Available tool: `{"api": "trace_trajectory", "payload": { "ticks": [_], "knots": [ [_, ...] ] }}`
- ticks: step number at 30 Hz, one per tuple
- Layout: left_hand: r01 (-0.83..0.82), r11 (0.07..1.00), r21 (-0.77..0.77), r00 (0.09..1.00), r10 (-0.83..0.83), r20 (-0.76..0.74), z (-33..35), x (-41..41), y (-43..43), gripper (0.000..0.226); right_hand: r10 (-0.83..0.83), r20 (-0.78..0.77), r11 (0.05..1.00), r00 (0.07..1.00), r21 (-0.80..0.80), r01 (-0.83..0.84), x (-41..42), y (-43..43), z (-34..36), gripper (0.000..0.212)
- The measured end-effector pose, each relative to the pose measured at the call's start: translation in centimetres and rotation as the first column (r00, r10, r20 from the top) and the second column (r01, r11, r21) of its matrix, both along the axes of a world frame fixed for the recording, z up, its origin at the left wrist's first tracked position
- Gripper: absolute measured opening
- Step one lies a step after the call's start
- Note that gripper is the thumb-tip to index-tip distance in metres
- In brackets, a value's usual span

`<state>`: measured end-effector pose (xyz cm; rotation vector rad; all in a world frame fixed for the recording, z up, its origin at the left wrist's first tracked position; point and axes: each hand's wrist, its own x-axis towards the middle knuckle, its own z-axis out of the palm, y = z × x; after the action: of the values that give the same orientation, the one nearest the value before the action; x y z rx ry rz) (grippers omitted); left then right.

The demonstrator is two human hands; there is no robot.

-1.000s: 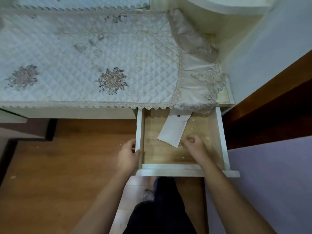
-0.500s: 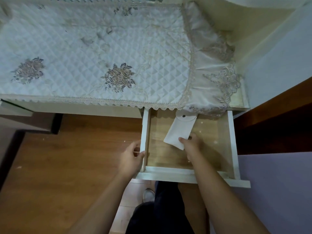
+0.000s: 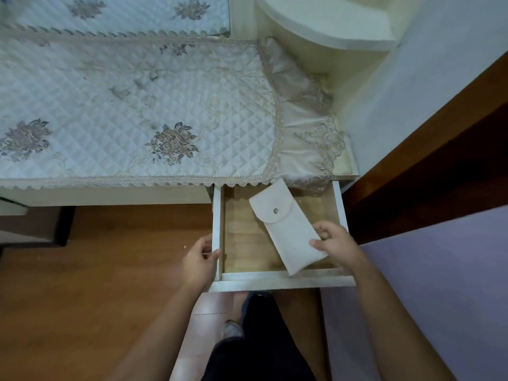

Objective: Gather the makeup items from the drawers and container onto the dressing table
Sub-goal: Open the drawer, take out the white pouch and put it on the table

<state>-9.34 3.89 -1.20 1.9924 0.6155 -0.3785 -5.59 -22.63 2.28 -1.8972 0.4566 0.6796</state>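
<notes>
A white drawer (image 3: 280, 281) with a bare wooden bottom stands pulled out under the right end of the dressing table. A cream fabric pouch (image 3: 286, 229) with a snap flap lies slanted over it. My right hand (image 3: 334, 244) pinches the pouch's right edge near its lower end. My left hand (image 3: 199, 261) grips the drawer's left wall. The dressing table (image 3: 110, 192) carries a white quilted cloth (image 3: 123, 105) with embroidered flowers.
A curved cream shelf (image 3: 324, 28) rises at the back right of the table. A mirror (image 3: 118, 15) lines the back edge. Brown wooden floor (image 3: 96, 284) lies left of the drawer, a lilac surface (image 3: 439, 284) to the right. My dark trouser leg and foot show below.
My right hand took hold of the pouch and drew it out from under the cloth's frill toward the drawer front. The left hand stayed on the drawer wall.
</notes>
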Motion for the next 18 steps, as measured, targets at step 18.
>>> {"api": "trace_trajectory", "payload": {
  "ticks": [18],
  "knots": [
    [-0.029, 0.999, -0.036, 0.999, 0.028, -0.042, -2.5, 0.7, 1.5, 0.034, -0.215, 0.222, 0.946, 0.951, 0.288, 0.147, 16.2, 14.9, 0.3, 0.032]
  ]
}}
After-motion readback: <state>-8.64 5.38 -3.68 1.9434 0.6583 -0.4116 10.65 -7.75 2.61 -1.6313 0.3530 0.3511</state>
